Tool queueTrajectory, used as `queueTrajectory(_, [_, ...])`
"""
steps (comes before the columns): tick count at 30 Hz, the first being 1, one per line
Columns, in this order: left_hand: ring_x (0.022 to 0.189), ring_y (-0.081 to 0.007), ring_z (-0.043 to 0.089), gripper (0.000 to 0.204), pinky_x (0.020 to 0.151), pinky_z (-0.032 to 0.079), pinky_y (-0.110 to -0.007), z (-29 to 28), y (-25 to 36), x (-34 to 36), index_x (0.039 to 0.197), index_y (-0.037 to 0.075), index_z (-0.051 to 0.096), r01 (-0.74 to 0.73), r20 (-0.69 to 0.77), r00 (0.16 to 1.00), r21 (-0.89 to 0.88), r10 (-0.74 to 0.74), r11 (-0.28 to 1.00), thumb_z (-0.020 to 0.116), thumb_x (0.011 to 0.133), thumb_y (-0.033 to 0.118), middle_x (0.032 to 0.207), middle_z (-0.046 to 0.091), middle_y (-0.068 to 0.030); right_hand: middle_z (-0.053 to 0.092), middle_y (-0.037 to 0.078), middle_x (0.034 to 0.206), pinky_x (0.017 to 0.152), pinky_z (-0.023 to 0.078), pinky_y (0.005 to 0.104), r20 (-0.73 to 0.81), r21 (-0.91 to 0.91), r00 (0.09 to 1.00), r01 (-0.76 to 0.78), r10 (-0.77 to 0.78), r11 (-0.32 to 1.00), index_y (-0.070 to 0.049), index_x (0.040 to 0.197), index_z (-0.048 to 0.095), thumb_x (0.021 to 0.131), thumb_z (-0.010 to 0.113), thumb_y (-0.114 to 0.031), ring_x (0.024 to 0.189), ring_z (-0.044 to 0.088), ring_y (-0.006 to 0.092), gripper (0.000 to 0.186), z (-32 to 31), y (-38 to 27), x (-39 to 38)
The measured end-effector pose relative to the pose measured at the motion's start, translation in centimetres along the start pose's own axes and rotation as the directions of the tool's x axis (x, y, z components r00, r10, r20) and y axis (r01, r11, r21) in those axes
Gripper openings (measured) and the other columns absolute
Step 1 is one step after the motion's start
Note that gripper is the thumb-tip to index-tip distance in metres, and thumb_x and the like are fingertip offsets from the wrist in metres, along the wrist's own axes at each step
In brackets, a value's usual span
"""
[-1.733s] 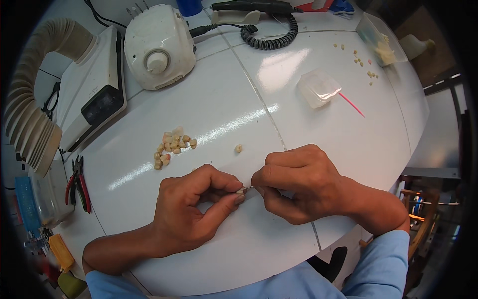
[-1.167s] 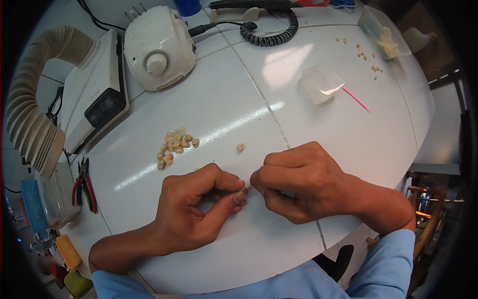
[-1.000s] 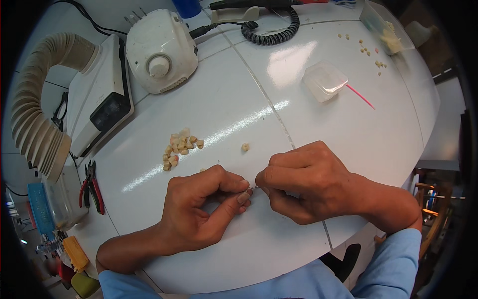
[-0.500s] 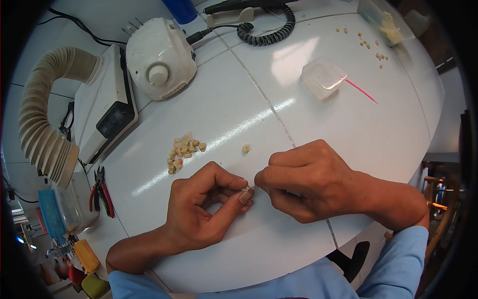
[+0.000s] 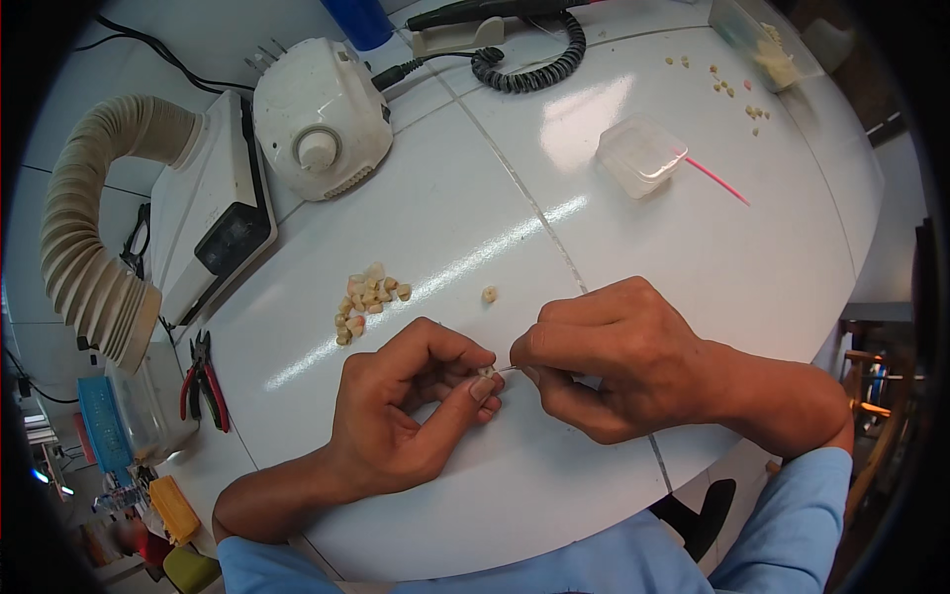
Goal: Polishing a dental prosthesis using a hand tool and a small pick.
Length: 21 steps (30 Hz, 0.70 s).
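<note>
My left hand (image 5: 416,406) pinches a small cream, tooth-like piece (image 5: 486,372) between thumb and forefinger, which cover most of it. My right hand (image 5: 618,361) is closed on a thin metal needle-like tool (image 5: 508,369); the fingers hide the rest of its shaft. The tool's tip meets the piece or stops just short of it; I cannot tell which. Beyond the hands, a single tooth-like piece (image 5: 489,294) lies by itself on the white table. A cluster of several similar cream pieces (image 5: 368,294) lies to its left.
A white control box (image 5: 322,124) with a knob and a white unit with a ribbed hose (image 5: 74,233) stand at left. Red-handled pliers (image 5: 204,381) lie near them. A clear plastic box (image 5: 641,155), a pink stick (image 5: 719,182) and several small pieces (image 5: 756,113) are at far right.
My right hand has shifted very slightly right, and a little more of the thin tool shows between the hands. Both grips stay the same.
</note>
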<state>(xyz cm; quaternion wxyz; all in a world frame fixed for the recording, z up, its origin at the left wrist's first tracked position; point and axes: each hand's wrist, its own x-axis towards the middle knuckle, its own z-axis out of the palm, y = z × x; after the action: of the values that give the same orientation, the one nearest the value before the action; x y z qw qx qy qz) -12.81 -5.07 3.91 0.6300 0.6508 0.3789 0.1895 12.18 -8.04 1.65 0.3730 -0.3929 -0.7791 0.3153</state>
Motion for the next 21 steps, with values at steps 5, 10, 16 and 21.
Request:
queueTrajectory(5, [0.095,-0.0175,0.077,0.011,0.082,0.065,-0.029,-0.19,-0.32,-0.07,0.116,-0.007,0.059,-0.001,0.020,1.000,-0.002,0.001,1.000,0.062,0.105,-0.009,0.105,0.075,-0.0183,0.060,0.006,0.072,0.052,0.047,0.0419,0.002,-0.033,1.000,0.012,-0.012,0.999,-0.006,0.086,0.062,0.080,0.074,0.000,0.061,0.064,0.0296,0.014,0.28,0.07,-0.08])
queueTrajectory(10, [0.094,-0.0177,0.077,0.010,0.083,0.065,-0.029,-0.26,-0.34,-0.12,0.115,-0.007,0.061,-0.021,0.029,0.999,0.011,0.021,1.000,0.060,0.106,-0.010,0.105,0.075,-0.0182,0.058,0.007,0.072,0.052,0.047,0.0424,-0.013,-0.065,1.000,0.008,-0.009,0.998,-0.006,0.084,0.061,0.080,0.074,0.000,0.061,0.064,0.0303,0.015,0.39,-0.07,-0.01])
queueTrajectory(16, [0.094,-0.0180,0.080,0.010,0.083,0.067,-0.028,-0.16,-0.67,0.00,0.113,-0.011,0.066,-0.030,-0.002,1.000,0.002,0.030,1.000,0.065,0.105,-0.005,0.101,0.079,-0.0161,0.058,0.007,0.072,0.052,0.047,0.0426,-0.008,-0.071,1.000,0.018,-0.019,0.997,-0.006,0.084,0.061,0.081,0.074,0.000,0.061,0.064,0.0307,0.015,0.42,0.10,-0.05])
queueTrajectory(21, [0.093,-0.0169,0.079,0.010,0.082,0.067,-0.027,-0.08,-0.91,0.11,0.113,-0.010,0.065,-0.044,-0.010,0.999,-0.013,0.044,0.999,0.065,0.105,-0.004,0.100,0.078,-0.0157,0.065,0.008,0.072,0.050,0.048,0.0371,-0.005,-0.046,0.999,0.048,-0.048,0.998,-0.001,0.091,0.072,0.075,0.073,0.008,0.056,0.064,0.0255,0.019,0.12,0.15,0.11])
